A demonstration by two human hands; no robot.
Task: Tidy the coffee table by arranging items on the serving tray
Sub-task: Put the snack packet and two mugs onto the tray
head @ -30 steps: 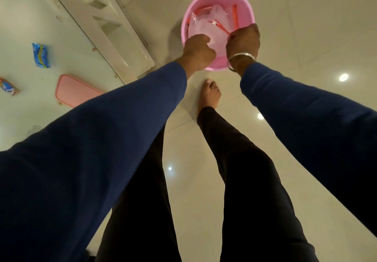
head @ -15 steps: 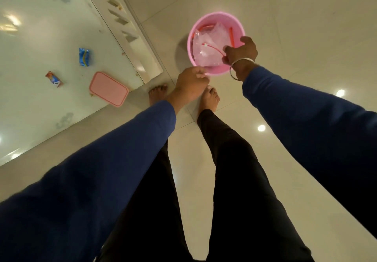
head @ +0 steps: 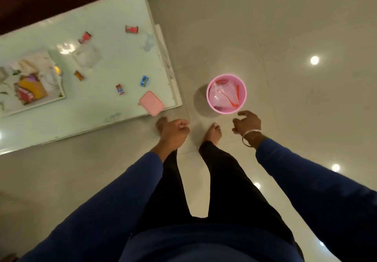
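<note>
Left hand: loosely curled, holding nothing.
Right hand: fingers relaxed, released, near the bucket.
Tray: on table, contents blurred, perhaps packets.

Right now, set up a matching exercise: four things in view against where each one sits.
Things:
1. pink bin
2. pink lid
3. blue wrapper
4. orange packet

Places:
A. on the serving tray
B. on the floor, ahead of the right hand
C. at the table corner nearest the feet
D. on the tabletop, just beyond the lid

Pairs: 1-B, 2-C, 3-D, 4-A
</note>
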